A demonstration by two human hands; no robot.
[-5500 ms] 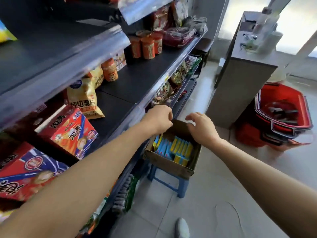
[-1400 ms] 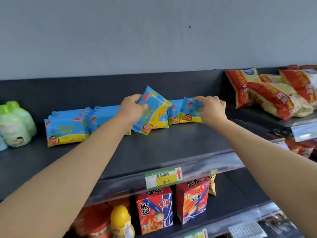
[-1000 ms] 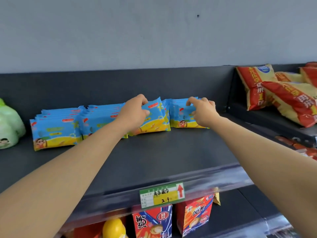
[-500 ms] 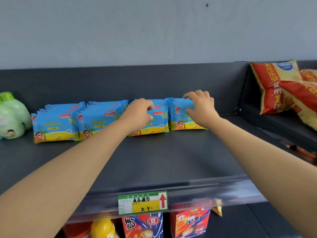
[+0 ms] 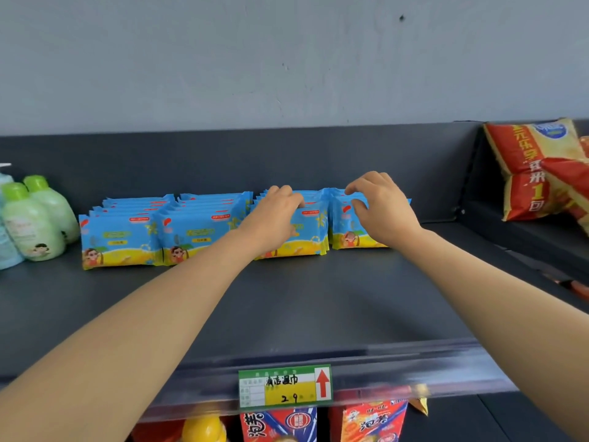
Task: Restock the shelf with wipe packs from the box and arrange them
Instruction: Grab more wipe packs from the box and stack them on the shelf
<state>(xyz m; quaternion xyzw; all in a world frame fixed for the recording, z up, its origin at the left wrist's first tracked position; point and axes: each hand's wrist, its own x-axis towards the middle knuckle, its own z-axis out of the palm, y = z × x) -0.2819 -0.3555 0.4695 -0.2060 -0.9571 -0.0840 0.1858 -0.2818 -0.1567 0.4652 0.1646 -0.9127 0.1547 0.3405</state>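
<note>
Four rows of wipe packs (image 5: 197, 237) stood along the dark shelf's (image 5: 318, 298) back edge below a grey wall (image 5: 287, 59). Counting from the left end, our left hand (image 5: 274, 218) gripped the third and our right hand (image 5: 382, 215) pinched the fourth.

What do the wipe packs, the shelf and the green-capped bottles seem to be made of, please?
The wipe packs look like thin printed plastic film, slightly glossy, with crimped side seams. The shelf is probably painted metal: matte dark grey, smooth and flat. The bottles seem translucent pale plastic with opaque green caps.
</note>
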